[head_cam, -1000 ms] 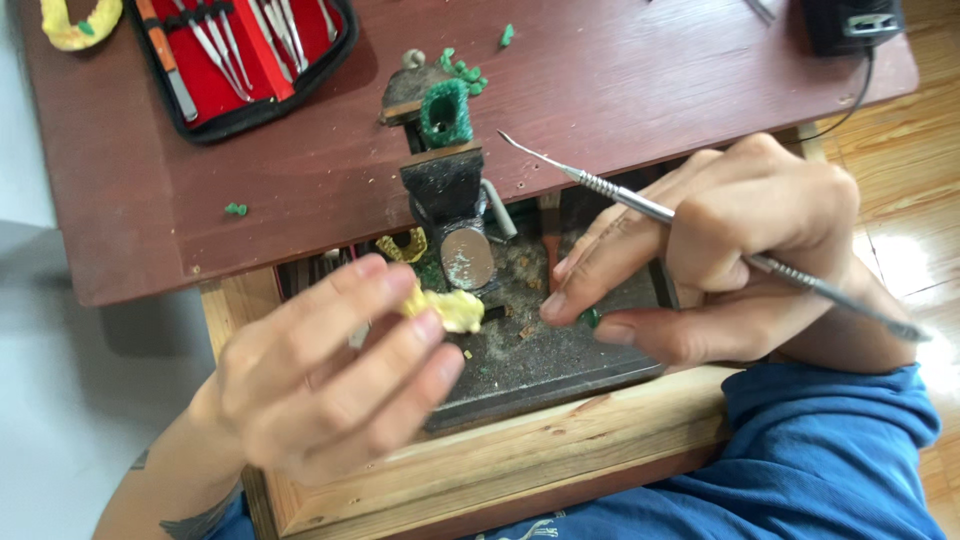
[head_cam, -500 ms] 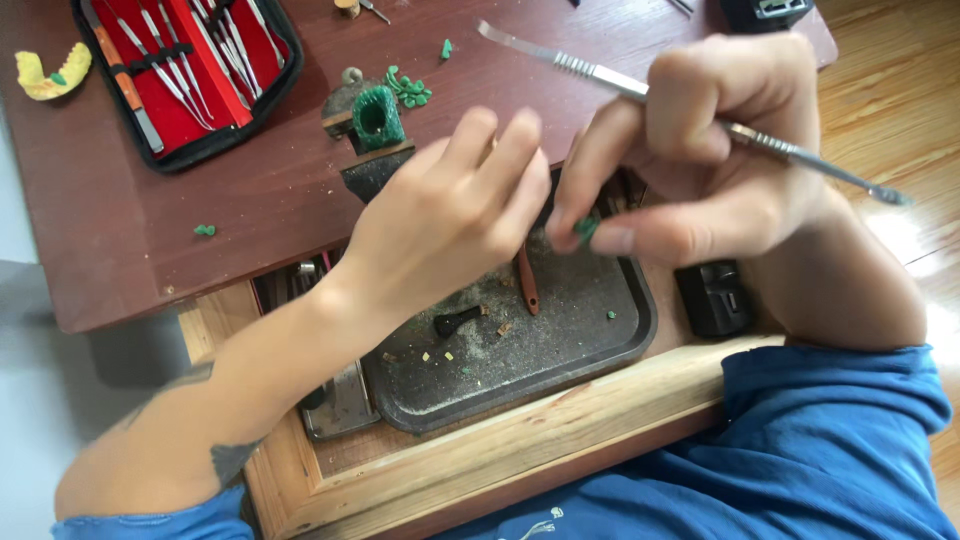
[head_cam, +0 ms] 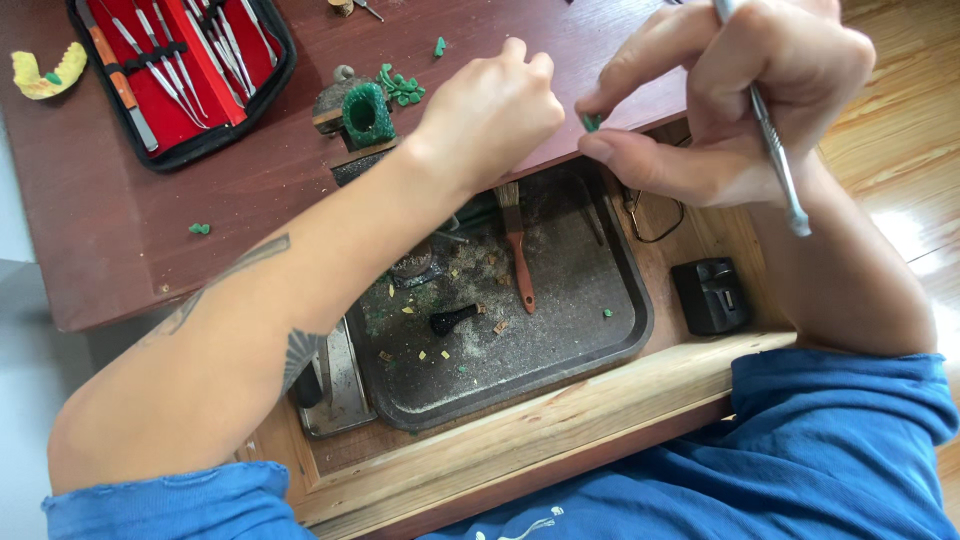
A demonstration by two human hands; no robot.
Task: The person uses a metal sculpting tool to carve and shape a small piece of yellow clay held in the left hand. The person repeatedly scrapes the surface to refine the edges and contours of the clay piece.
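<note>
Blue sleeves (head_cam: 840, 450): nearest the camera, along the bottom edge, one at each forearm.
Wooden drawer (head_cam: 560, 420): pulled out under the tabletop, its pale front rail just beyond the sleeves.
Dark tray (head_cam: 560, 350): lies inside the drawer, dusted with grit and small yellow and green crumbs.
Brush (head_cam: 518, 250): red-brown handle, lying lengthwise in the tray with its bristles toward the tabletop edge.
Small black tool (head_cam: 450, 319): in the middle of the tray, left of the brush.
Black box (head_cam: 712, 295): in the drawer, just right of the tray.
Right hand (head_cam: 740, 100): above the drawer's far right corner; grip closed two ways, thumb and forefinger pinching the green wax piece, the other fingers wrapped round the metal pick.
Green wax piece (head_cam: 592, 122): tiny, held between the right thumb and fingertip, right at the tabletop edge.
Metal pick (head_cam: 775, 150): thin steel shaft running down out of the right fist.
Left hand (head_cam: 490, 110): fingers curled, tips close to the wax piece; whether they hold anything cannot be told.
Tabletop (head_cam: 130, 230): dark red-brown, beyond the drawer.
Green ring form (head_cam: 364, 112): stands on the tabletop just left of the left hand, green scraps beside it.
Tool case (head_cam: 180, 70): open, red-lined, holding metal instruments, far left.
Yellow wax lump (head_cam: 40, 75): farthest left, beside the case.
</note>
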